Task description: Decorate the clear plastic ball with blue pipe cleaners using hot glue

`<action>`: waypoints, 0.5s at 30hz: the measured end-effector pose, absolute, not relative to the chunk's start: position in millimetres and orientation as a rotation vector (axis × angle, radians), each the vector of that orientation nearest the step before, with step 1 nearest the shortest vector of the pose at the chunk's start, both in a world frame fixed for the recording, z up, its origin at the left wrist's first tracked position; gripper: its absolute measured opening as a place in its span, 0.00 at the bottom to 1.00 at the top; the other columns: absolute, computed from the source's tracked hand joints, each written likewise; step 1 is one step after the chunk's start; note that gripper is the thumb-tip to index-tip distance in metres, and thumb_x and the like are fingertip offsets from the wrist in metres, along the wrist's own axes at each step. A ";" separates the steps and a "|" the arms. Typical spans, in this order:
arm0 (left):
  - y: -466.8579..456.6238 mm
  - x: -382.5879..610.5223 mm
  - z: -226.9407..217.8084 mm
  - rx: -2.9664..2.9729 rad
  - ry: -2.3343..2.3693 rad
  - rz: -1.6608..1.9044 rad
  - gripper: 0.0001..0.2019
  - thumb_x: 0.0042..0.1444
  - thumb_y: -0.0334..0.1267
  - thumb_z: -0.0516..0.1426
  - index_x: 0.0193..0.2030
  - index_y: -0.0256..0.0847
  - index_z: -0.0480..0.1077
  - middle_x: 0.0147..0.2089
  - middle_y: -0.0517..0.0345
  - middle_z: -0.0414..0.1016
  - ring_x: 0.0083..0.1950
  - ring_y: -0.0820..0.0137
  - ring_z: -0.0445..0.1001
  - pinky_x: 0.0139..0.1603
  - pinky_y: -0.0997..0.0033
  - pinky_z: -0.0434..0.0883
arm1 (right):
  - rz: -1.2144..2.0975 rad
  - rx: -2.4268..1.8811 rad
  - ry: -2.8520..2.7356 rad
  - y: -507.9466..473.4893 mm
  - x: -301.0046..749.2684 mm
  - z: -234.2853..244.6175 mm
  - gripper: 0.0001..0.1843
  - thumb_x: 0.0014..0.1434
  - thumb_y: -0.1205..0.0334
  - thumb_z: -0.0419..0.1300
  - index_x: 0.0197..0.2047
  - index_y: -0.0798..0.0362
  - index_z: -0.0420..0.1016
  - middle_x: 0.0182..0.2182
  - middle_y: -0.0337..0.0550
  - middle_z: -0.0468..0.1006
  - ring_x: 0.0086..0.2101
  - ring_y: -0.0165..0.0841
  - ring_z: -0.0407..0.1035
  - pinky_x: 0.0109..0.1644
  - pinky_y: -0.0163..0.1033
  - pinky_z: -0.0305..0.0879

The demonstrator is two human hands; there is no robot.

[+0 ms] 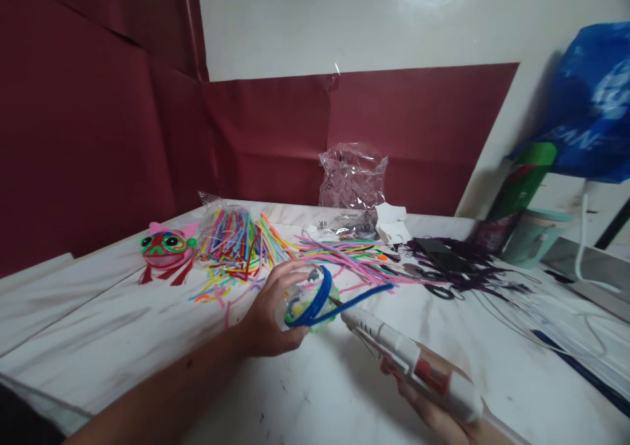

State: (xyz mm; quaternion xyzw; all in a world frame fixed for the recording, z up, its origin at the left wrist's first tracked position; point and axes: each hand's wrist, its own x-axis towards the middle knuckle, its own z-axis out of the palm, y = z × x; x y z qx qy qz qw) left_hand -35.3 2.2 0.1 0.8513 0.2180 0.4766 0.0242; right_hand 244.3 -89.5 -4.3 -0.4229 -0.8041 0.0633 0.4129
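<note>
My left hand (268,314) grips a small clear ball (302,300) with coloured bits inside, low over the white table. A blue pipe cleaner (327,294) loops around the ball and sticks out to the right. My right hand (428,405) holds a white glue gun (408,356) at the lower right. The gun's nozzle points up-left and nearly touches the ball and the blue pipe cleaner.
A pile of coloured pipe cleaners (275,245) lies behind the ball. A pink frog-like figure (167,249) sits at the left. Further back are a crumpled clear bag (352,176), dark purple pipe cleaners (453,264), a teal cup (531,235) and a blue bag (590,104).
</note>
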 end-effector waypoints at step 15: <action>5.0 -34.1 0.2 2.613 0.643 1.460 0.37 0.41 0.29 0.59 0.61 0.44 0.54 0.61 0.43 0.57 0.64 0.53 0.58 0.63 0.47 0.59 | 0.246 -0.956 -2.049 -92.7 240.2 3.1 0.11 0.53 0.69 0.54 0.38 0.49 0.75 0.31 0.41 0.79 0.31 0.35 0.76 0.35 0.34 0.74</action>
